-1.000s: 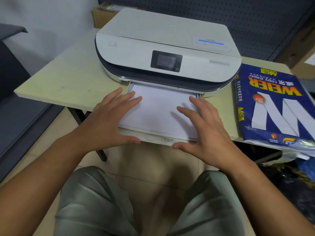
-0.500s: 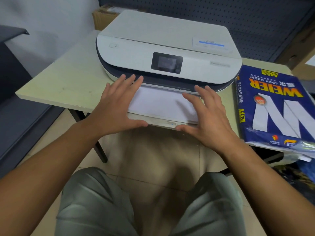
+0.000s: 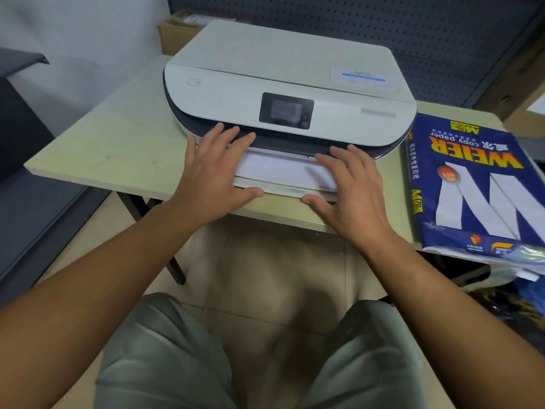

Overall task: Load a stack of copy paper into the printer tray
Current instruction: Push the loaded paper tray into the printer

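Note:
A white printer (image 3: 295,84) with a small dark screen stands on a pale table (image 3: 112,143). Its paper tray (image 3: 280,191) sticks out a short way from the front, with a white stack of copy paper (image 3: 280,169) lying in it. My left hand (image 3: 212,178) lies flat on the tray's left end, fingers spread and reaching the printer's dark slot, thumb against the tray's front lip. My right hand (image 3: 354,196) rests the same way on the right end, thumb on the front lip. Neither hand grips anything.
A blue opened ream of copy paper (image 3: 477,184) lies on the table to the right of the printer, overhanging the front edge. A cardboard box (image 3: 177,33) sits behind the printer. A dark cabinet (image 3: 23,128) stands at the left. My knees are below the table edge.
Both hands have moved forward toward the printer and the tray with its paper has slid far into the printer; only a short strip of it still shows.

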Demonstrator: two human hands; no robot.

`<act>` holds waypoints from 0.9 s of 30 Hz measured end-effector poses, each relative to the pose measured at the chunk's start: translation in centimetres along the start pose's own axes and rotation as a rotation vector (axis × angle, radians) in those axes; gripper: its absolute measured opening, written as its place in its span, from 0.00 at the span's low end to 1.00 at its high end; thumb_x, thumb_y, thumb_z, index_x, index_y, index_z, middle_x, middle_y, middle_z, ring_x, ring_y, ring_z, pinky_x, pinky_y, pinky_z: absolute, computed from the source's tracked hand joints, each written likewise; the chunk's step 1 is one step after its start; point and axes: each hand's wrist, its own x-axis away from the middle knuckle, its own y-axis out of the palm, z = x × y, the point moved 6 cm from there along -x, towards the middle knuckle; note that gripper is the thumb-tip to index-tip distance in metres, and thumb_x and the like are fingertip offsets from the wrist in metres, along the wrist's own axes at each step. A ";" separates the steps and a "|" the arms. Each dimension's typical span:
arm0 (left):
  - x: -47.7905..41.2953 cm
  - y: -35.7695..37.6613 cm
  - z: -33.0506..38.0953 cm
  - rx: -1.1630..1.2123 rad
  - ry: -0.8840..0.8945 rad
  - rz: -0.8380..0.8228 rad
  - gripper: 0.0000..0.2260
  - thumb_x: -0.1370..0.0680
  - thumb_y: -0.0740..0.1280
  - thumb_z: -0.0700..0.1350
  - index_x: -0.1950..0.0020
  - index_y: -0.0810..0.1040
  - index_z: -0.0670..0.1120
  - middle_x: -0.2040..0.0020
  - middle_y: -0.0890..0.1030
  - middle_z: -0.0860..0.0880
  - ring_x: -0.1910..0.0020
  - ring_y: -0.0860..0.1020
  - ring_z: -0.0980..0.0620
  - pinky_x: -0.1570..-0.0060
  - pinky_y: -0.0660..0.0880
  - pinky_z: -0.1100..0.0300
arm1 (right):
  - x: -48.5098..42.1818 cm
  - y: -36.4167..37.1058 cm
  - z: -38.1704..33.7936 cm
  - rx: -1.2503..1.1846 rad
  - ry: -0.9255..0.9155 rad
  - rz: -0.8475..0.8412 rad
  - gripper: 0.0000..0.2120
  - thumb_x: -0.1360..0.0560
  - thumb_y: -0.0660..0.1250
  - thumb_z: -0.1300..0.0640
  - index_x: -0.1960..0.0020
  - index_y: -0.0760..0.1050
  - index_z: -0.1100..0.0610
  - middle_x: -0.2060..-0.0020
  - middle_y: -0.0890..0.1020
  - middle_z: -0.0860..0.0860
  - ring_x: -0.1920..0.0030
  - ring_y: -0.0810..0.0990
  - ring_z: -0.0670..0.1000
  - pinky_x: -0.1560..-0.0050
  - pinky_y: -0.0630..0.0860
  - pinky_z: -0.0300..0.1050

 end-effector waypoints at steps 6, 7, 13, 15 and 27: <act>-1.3 0.2 1.2 -0.020 0.108 0.067 0.36 0.32 0.76 0.60 0.27 0.72 0.50 0.28 0.72 0.45 0.25 0.66 0.42 0.26 0.53 0.31 | -2.0 -0.3 0.0 0.114 -0.027 0.008 0.38 0.33 0.78 0.39 0.28 0.73 0.50 0.33 0.75 0.55 0.30 0.71 0.60 0.29 0.68 0.58; -1.5 0.1 1.3 -0.022 0.123 0.083 0.35 0.32 0.76 0.59 0.28 0.74 0.50 0.30 0.73 0.45 0.28 0.68 0.42 0.26 0.54 0.32 | -2.1 -0.5 0.0 0.124 -0.031 0.018 0.38 0.34 0.78 0.39 0.27 0.73 0.50 0.34 0.75 0.55 0.32 0.71 0.59 0.31 0.68 0.55; -2.6 0.1 1.5 -0.047 0.213 0.112 0.36 0.32 0.74 0.62 0.27 0.72 0.51 0.22 0.65 0.43 0.21 0.58 0.40 0.25 0.51 0.31 | -3.0 -0.4 0.3 0.159 -0.094 -0.003 0.41 0.31 0.75 0.37 0.23 0.67 0.48 0.21 0.62 0.59 0.20 0.58 0.62 0.22 0.57 0.67; -3.2 0.1 1.5 -0.082 0.223 0.088 0.40 0.32 0.72 0.65 0.23 0.67 0.53 0.19 0.58 0.44 0.19 0.51 0.40 0.25 0.48 0.31 | -3.4 -0.2 0.8 0.157 -0.093 -0.028 0.43 0.31 0.74 0.36 0.21 0.64 0.48 0.18 0.56 0.60 0.17 0.51 0.63 0.20 0.50 0.68; -4.0 0.7 0.5 -0.191 0.188 0.125 0.40 0.29 0.67 0.68 0.21 0.63 0.52 0.18 0.58 0.47 0.19 0.54 0.42 0.24 0.51 0.35 | -3.7 0.7 1.4 0.241 -0.048 -0.002 0.39 0.27 0.71 0.37 0.21 0.63 0.50 0.17 0.58 0.55 0.17 0.52 0.60 0.20 0.51 0.66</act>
